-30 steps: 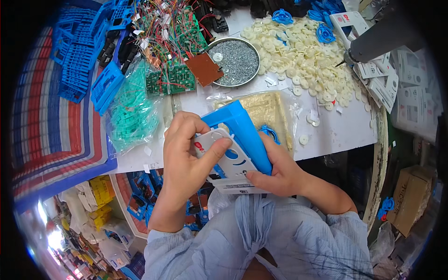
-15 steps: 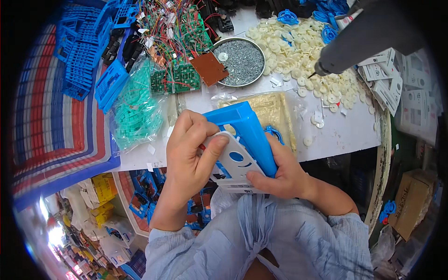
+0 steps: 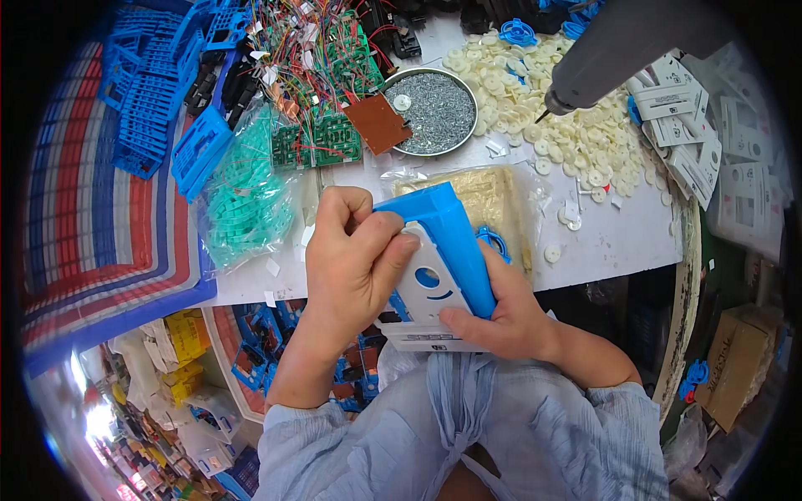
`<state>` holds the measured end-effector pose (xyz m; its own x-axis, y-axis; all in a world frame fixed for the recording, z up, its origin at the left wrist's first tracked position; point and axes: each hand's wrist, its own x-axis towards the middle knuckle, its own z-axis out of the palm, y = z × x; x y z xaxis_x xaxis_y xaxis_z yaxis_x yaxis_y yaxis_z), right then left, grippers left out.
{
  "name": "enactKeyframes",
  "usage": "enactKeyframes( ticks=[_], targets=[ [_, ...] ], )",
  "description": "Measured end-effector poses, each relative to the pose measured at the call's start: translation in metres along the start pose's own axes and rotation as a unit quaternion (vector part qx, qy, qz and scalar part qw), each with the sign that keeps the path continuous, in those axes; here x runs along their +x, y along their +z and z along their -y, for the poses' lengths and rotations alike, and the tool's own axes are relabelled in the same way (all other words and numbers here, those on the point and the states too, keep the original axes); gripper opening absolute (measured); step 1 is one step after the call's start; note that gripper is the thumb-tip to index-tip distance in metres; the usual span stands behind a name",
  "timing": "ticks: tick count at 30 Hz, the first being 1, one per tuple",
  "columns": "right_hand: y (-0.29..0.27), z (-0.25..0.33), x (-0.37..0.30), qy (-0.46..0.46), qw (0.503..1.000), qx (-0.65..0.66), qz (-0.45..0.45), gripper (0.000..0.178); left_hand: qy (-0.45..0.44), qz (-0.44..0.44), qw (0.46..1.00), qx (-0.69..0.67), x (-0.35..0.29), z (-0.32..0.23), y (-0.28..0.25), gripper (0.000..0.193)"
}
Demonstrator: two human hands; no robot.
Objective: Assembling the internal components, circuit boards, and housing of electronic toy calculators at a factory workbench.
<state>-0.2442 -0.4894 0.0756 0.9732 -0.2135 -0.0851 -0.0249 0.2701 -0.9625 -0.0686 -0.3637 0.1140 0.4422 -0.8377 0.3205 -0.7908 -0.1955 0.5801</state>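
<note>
A blue plastic housing (image 3: 461, 250) is held tilted in front of my body, just past the table's near edge. On its face lies a thin white printed panel (image 3: 422, 305) with a round hole and a curved slot. My left hand (image 3: 342, 259) is closed at the upper left corner, thumb and bent fingers pinching the panel's edge against the housing. Around the housing's right side wraps my right hand (image 3: 518, 313), its thumb pressing the panel's lower part. The left fingertips are partly hidden. Behind the housing, a small blue plastic ring part (image 3: 493, 242) shows on a plastic-wrapped golden packet (image 3: 480, 188).
A dark power screwdriver (image 3: 597, 71) hangs over cream plastic discs (image 3: 576, 154). Nearby stand a round tin of small screws (image 3: 439, 108), wired green circuit boards (image 3: 322, 138), and a bag of turquoise parts (image 3: 242, 204). White printed panels (image 3: 689, 134) are stacked at right; blue frames (image 3: 142, 108) lie left.
The white panel now lies flatter on the blue housing. My left hand has shifted slightly right and up along the edge. The hanging screwdriver has swung a little left.
</note>
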Motion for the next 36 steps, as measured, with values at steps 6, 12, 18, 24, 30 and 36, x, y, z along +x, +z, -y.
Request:
enactKeyframes(
  ticks=[6, 12, 18, 24, 30, 36],
  targets=[
    [0.006, 0.003, 0.002, 0.07, 0.982, 0.176, -0.014, 0.061, 0.03, -0.09, 0.987, 0.127, 0.009, -0.004, 0.003, 0.049],
    [-0.011, -0.007, 0.01, 0.041, 0.961, 0.269, -0.055, 0.06, -0.219, -0.114, 0.933, -0.26, -0.022, 0.007, -0.001, 0.067],
    [-0.009, -0.023, 0.024, 0.047, 0.959, 0.278, -0.017, 0.059, -0.299, -0.1, 0.819, -0.479, -0.055, -0.017, 0.015, 0.06],
    [-0.007, -0.019, 0.021, 0.019, 0.967, 0.252, 0.006, 0.068, -0.281, -0.115, 0.856, -0.419, -0.05, -0.012, 0.011, 0.048],
    [-0.011, -0.005, 0.007, 0.05, 0.972, 0.22, 0.068, 0.087, -0.281, -0.145, 0.869, -0.381, -0.052, 0.002, 0.011, 0.042],
    [-0.016, -0.004, 0.007, 0.084, 0.967, 0.219, 0.098, 0.082, -0.297, -0.105, 0.885, -0.344, -0.05, -0.002, 0.0, 0.038]
  ],
)
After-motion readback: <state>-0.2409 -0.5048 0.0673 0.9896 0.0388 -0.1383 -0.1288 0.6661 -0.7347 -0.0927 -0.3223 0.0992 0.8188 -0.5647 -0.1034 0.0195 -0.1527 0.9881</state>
